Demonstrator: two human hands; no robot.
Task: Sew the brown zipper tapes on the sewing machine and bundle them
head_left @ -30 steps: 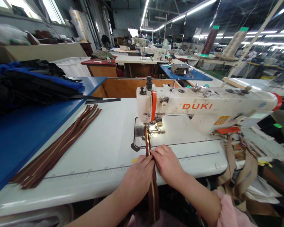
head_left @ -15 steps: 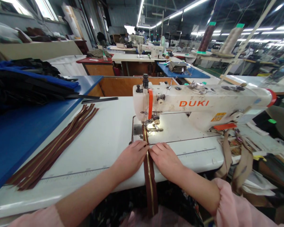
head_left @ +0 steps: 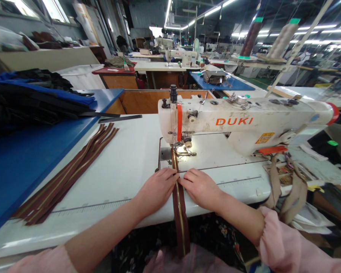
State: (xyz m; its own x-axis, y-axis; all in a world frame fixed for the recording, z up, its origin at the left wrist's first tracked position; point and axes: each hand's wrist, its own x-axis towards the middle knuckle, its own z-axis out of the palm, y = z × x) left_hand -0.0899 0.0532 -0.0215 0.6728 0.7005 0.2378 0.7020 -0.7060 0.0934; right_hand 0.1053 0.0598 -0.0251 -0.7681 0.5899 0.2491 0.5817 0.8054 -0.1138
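Head view: the zipper [head_left: 179, 203] lies across the front of the bench [head_left: 130, 159], its long axis running from under the sewing machine [head_left: 238, 132] straight toward the camera, near end hanging past the bench's edge. Left hand [head_left: 157, 189] and right hand [head_left: 201, 189], fingers bent and nearly closed, grip its opposite sides. Their thumbs are hidden; the zipper's far end is out of sight beneath the machine.

Bright windows [head_left: 55, 10] upper left; tube lights [head_left: 318, 27] (long rows) overhead; grey far wall [head_left: 143, 18].
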